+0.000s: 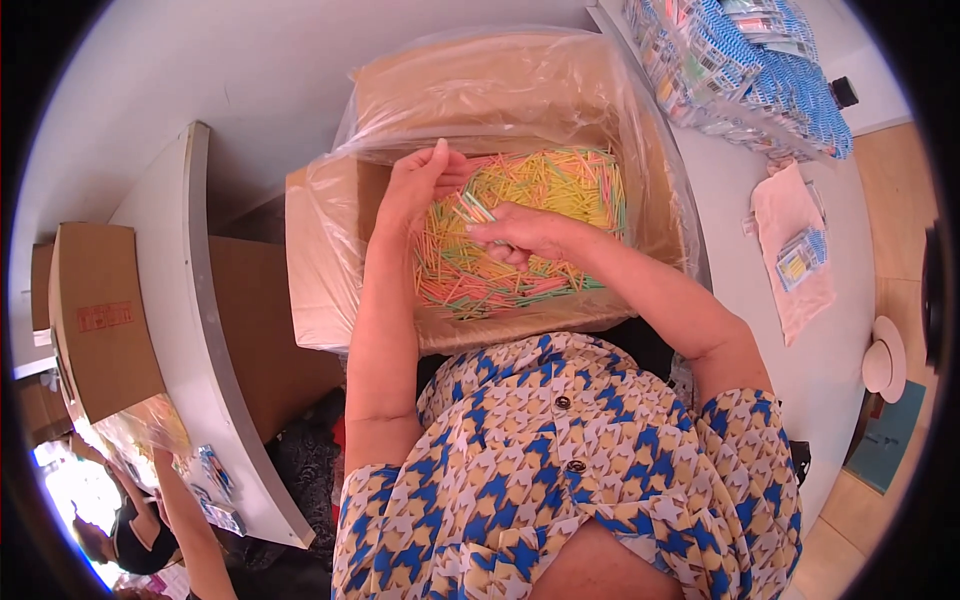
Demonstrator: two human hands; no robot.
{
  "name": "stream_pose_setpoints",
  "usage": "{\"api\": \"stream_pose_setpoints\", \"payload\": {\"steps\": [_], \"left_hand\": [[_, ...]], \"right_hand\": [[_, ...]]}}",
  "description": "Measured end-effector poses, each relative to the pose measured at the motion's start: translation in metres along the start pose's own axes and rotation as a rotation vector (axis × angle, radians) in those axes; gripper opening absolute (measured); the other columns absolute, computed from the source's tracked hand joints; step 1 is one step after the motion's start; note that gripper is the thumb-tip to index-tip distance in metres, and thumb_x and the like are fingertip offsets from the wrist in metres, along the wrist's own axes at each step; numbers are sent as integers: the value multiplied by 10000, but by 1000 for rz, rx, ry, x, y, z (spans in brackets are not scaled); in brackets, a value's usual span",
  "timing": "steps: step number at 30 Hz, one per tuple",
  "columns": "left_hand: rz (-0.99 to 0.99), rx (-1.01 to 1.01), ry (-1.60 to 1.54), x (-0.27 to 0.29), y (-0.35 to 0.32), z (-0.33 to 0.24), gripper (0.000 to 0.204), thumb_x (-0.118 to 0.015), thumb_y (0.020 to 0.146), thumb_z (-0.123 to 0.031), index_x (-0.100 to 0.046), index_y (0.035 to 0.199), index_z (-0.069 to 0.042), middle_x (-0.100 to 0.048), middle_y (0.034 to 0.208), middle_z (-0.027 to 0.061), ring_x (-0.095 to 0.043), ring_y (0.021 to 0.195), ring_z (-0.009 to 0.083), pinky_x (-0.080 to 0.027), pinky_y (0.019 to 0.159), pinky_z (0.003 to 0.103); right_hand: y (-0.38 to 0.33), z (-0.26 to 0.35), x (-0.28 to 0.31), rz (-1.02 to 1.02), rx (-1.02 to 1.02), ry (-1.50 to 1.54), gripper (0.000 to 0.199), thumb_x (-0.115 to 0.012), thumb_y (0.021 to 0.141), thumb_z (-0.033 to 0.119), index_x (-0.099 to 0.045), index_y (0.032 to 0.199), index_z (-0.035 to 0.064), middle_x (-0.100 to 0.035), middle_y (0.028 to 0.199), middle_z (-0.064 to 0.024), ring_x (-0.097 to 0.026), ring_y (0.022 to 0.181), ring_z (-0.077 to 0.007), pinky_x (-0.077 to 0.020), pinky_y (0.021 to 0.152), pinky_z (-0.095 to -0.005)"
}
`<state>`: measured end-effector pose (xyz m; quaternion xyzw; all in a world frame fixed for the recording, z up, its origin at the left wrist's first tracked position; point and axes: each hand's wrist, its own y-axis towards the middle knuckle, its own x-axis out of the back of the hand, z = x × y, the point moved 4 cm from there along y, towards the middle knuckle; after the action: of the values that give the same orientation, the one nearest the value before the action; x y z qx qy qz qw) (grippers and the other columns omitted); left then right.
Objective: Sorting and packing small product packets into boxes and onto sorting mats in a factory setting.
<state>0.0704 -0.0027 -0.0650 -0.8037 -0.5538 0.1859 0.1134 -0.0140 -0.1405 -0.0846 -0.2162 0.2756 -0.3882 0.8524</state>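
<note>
A cardboard box [600,290] lined with clear plastic stands in front of me, holding a deep heap of thin sticks [560,195] in pink, yellow, green and orange. Over the heap, my right hand [530,235] grips a small bunch of these sticks [473,207] between thumb and fingers. Their ends point up and left, towards the other hand. My left hand [418,185] is at the box's left side, its fingers apart and partly bent. No stick shows in it, though its palm is partly hidden.
Clear bags of blue-patterned packets [740,75] lie at the upper right. One packet [803,258] rests on a pink cloth [790,215] on the white tabletop [722,185]. A white panel [205,290] stands left, with a carton [105,330] and another person's arm [190,520] beyond.
</note>
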Motion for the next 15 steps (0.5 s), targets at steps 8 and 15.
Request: {"api": "stream_pose_setpoints", "payload": {"steps": [8,15], "left_hand": [[246,-41,-6,-37,-4,10,508,-436,973,-445,-568,1148,14,-640,1043,121,-592,976,191,-465,873,348],[299,-70,-52,-58,-4,10,526,-395,980,-456,-509,1210,4,-600,1114,143,-568,1018,218,-459,912,361]], "right_hand": [[-4,10,2,79,47,-15,253,-559,885,296,-530,797,60,-535,616,-49,-518,491,-153,-452,430,-306],[-18,25,-5,-117,245,178,220,-543,914,278,-511,855,69,-542,706,-42,-543,587,-140,-474,510,-302]]}}
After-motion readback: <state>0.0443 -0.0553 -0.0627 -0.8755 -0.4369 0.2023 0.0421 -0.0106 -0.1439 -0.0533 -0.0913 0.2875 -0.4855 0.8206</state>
